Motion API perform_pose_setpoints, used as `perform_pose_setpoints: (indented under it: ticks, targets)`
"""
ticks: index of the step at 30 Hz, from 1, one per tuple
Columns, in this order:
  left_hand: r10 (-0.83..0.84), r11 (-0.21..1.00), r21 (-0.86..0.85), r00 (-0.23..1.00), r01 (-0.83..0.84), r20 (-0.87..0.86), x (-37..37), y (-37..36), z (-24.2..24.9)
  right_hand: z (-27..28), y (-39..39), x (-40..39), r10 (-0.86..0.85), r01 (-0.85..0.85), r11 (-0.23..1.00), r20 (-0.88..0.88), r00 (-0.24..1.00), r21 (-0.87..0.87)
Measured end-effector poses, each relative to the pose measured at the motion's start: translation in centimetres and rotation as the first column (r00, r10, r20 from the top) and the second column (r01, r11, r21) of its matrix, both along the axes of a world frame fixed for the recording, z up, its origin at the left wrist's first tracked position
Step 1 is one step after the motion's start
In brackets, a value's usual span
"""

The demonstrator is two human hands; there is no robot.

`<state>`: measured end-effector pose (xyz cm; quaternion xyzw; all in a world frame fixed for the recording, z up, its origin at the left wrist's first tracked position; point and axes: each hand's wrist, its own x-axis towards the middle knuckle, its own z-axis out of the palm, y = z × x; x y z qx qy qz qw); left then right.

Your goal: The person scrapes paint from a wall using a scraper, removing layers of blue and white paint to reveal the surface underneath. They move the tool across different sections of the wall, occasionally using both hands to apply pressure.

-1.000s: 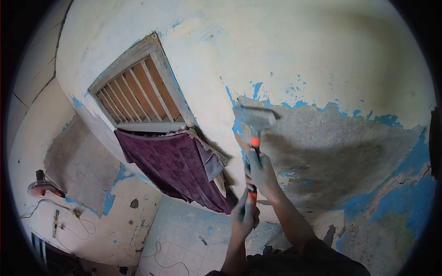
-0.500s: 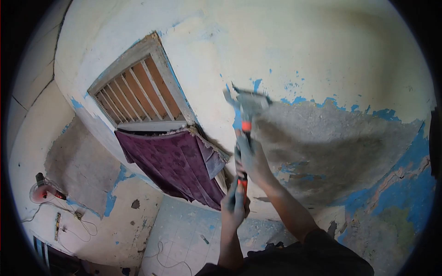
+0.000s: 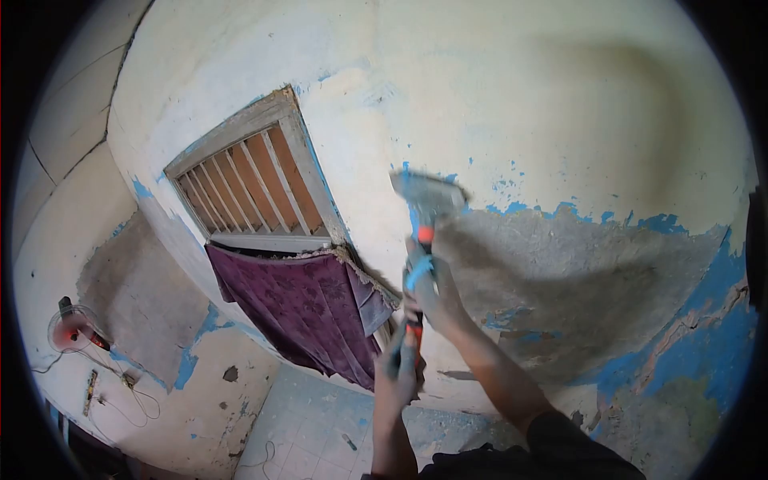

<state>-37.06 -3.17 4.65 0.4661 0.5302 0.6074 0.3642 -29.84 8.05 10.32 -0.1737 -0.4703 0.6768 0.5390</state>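
Both of my hands are wrapped round the black and red handle of a long-handled scraper [image 3: 426,234]. My left hand [image 3: 398,368] grips the lower end, and my right hand [image 3: 436,296] holds higher up, just below the red collar. The wide metal blade [image 3: 432,190], smeared by motion, lies over the edge between the cream paint and the stripped grey patch [image 3: 576,264]. A bright blue paint flake [image 3: 418,273] shows in front of my right hand's fingers. Blue paint [image 3: 668,222] borders the patch in ragged bits.
A barred window opening [image 3: 248,180] is left of the scraper, with a purple cloth [image 3: 292,308] hanging below it. A fan [image 3: 74,329] with loose cords is on the far-left wall. A small tool [image 3: 350,442] lies on the tiled floor [image 3: 308,424].
The view has tilted upward, so the wall sits lower. A dark curled strip above the blade is gone, and a blue flake now appears by my right hand. Both hands keep their grip.
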Motion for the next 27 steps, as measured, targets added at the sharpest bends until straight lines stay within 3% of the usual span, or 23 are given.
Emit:
perform_pose_setpoints:
  ticks: [1,4,6,8,11,13,15,17,20,23,27]
  targets:
    - [0.027,0.999,0.030,0.998,-0.025,-0.057,-0.5,0.5,0.7,1.4,0.2,-0.3,0.006,-0.006,1.000,-0.016,1.000,0.026]
    - [-0.040,0.998,0.060,0.998,0.037,0.044,-0.8,1.4,6.6,6.1,1.3,-1.0,0.030,-0.026,0.996,-0.039,0.999,0.090]
    - [-0.055,0.995,0.092,0.997,0.049,0.061,-1.0,1.3,7.3,7.5,1.6,-1.4,0.041,-0.037,0.996,-0.043,0.998,0.086]
    - [-0.076,0.994,0.088,0.995,0.071,0.059,-1.2,1.4,6.3,6.5,1.0,-1.1,-0.061,0.061,0.993,-0.002,0.998,0.098]
    - [-0.049,0.992,0.112,0.998,0.053,-0.045,-1.3,0.7,-1.5,0.9,0.4,-0.6,-0.163,0.148,0.975,0.080,0.983,0.166]
    - [-0.012,0.999,0.053,1.000,0.013,-0.023,0.0,-0.2,-4.7,-3.3,-0.1,0.1,0.003,0.003,0.996,0.061,0.998,-0.090]
    - [-0.036,0.996,-0.077,0.998,0.041,0.059,1.1,-1.9,-5.7,-6.6,-0.3,0.1,-0.094,0.112,0.989,0.177,0.980,-0.094]
    - [-0.049,0.994,-0.101,0.998,0.052,0.035,1.4,-2.0,-6.1,-6.8,-1.2,1.2,0.026,0.011,0.961,0.126,0.992,-0.277]
    - [-0.069,0.997,-0.046,0.998,0.069,0.015,0.8,-0.8,-5.8,-4.0,-0.7,1.5,0.044,-0.038,0.960,0.017,0.999,-0.278]
    - [-0.072,0.995,-0.076,0.997,0.071,-0.015,-0.1,-2.4,0.6,-1.1,-1.2,0.2,0.044,-0.050,0.976,-0.033,0.998,-0.214]
    - [-0.038,0.999,-0.008,0.995,0.037,-0.090,1.0,-2.3,-3.3,-4.6,-1.7,1.2,0.053,-0.066,0.933,-0.047,0.997,-0.355]
